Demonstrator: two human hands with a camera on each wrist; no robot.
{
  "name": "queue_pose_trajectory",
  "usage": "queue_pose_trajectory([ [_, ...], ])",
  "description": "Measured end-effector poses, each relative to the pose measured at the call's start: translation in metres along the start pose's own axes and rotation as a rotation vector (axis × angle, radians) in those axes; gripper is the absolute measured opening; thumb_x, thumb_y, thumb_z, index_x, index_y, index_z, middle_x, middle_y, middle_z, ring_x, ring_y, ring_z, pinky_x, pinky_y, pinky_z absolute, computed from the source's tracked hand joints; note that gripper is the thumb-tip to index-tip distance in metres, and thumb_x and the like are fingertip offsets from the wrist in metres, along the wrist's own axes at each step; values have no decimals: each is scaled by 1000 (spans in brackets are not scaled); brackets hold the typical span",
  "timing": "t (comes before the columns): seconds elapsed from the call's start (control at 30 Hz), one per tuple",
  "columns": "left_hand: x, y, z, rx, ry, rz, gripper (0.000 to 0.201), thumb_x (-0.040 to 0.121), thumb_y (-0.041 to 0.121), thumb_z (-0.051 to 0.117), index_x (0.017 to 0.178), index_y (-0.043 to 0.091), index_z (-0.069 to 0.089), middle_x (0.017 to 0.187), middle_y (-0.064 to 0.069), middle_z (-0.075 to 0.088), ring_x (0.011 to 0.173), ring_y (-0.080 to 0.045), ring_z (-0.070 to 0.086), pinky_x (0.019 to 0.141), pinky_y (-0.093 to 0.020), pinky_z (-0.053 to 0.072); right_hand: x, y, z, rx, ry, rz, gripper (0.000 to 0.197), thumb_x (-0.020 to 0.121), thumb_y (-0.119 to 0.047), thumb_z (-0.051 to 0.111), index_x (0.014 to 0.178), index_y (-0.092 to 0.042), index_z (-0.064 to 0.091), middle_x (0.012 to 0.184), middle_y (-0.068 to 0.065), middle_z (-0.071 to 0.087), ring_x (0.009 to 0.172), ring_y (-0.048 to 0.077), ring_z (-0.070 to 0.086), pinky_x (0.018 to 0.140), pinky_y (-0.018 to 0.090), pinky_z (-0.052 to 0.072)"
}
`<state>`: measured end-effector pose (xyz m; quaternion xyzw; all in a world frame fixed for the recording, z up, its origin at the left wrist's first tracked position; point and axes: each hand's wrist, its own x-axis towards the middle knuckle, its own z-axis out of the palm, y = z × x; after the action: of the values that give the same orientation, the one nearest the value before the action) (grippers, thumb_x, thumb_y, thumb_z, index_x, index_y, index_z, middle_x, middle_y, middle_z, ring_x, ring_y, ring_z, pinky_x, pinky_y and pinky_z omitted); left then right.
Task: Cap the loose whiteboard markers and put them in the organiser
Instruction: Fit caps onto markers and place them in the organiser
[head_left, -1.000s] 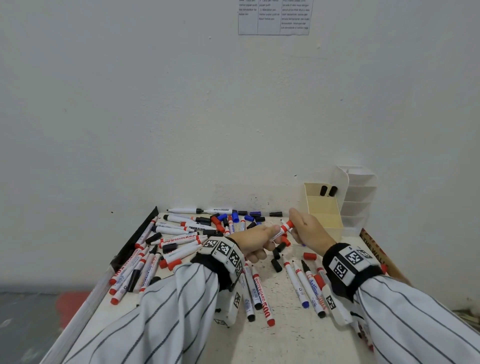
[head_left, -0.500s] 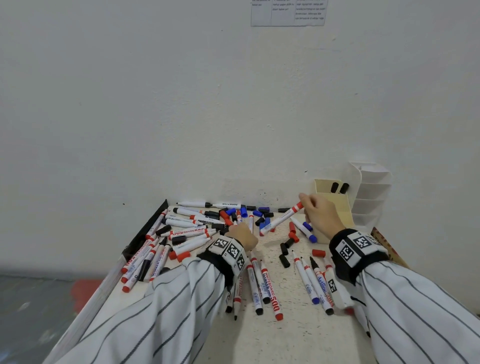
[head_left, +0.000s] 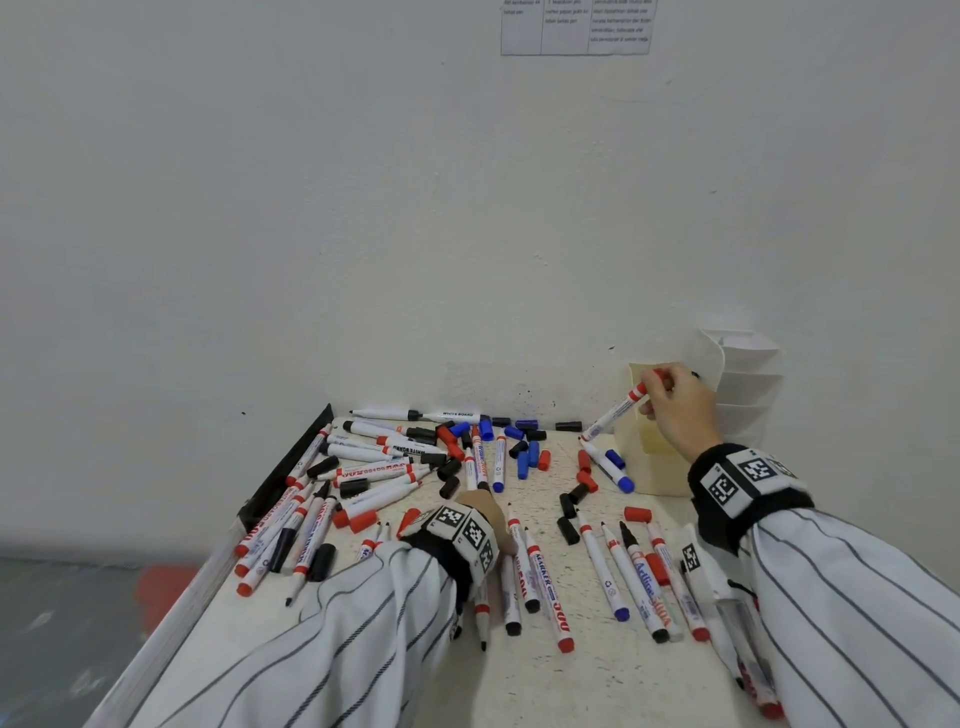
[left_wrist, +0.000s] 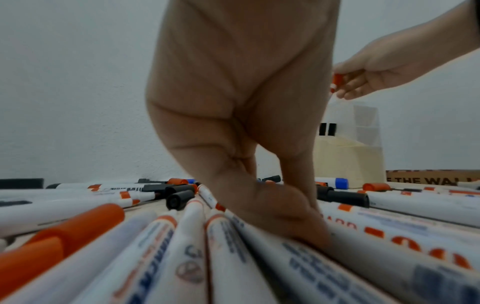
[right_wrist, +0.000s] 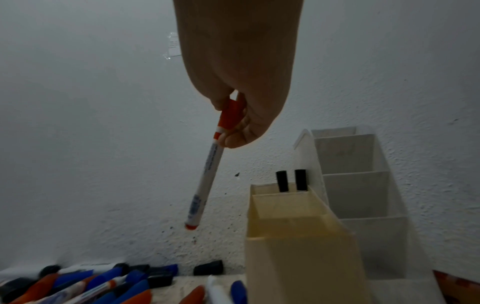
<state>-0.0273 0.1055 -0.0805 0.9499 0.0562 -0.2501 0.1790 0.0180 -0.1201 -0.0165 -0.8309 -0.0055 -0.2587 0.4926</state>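
Two hands are at work. The right hand pinches a capped red marker by its cap, barrel hanging down and tilted, beside the yellowish front bin of the organiser, where two black caps stick up. The left hand presses its fingers down on loose markers lying on the table; its grip cannot be told.

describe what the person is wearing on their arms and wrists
Both arms wear loose white sleeves with thin dark vertical pinstripes. Each wrist carries a black band: the left wristband and right wristband both bear white panels printed with square black-and-white fiducial markers. Both hands are bare.
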Motion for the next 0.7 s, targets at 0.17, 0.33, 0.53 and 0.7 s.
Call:
queue_pose_trajectory([
  [0.17, 8, -2, -2, -193, 32, -26, 48, 85, 26, 66, 124, 3, 50, 120, -11, 63, 111, -23, 61, 95, -36, 51, 20, 6, -18, 3, 133, -12, 22, 98, -15, 43, 111, 0, 54, 99, 19, 63, 82, 24, 59, 78, 38, 52],
  [0.33, 15, -4, -2, -334, 45, -39, 43, 86, 30, 62, 116, 0, 55, 114, -13, 65, 105, -25, 64, 92, -36, 53, 34, 17, -34, -131, 246, -26, 28, 98, -12, 39, 119, 3, 52, 110, 20, 57, 101, 32, 55, 90, 44, 47],
  [0.53, 18, -5, -6, -507, 36, -58, 36, 84, 34, 62, 105, 6, 53, 109, -12, 67, 99, -25, 67, 89, -37, 54, 29, 45, -31, -253, 165, 49, 27, 98, -11, 40, 117, 2, 53, 116, 22, 51, 105, 34, 53, 94, 43, 44],
  [0.7, 15, -8, -12, -647, 86, -15, 26, 89, 33, 58, 100, 9, 56, 104, -11, 69, 90, -22, 69, 88, -35, 55, 21, 55, -24, -294, 131, 68, 19, 93, -1, 46, 110, 0, 54, 109, 21, 56, 102, 35, 54, 90, 44, 45],
])
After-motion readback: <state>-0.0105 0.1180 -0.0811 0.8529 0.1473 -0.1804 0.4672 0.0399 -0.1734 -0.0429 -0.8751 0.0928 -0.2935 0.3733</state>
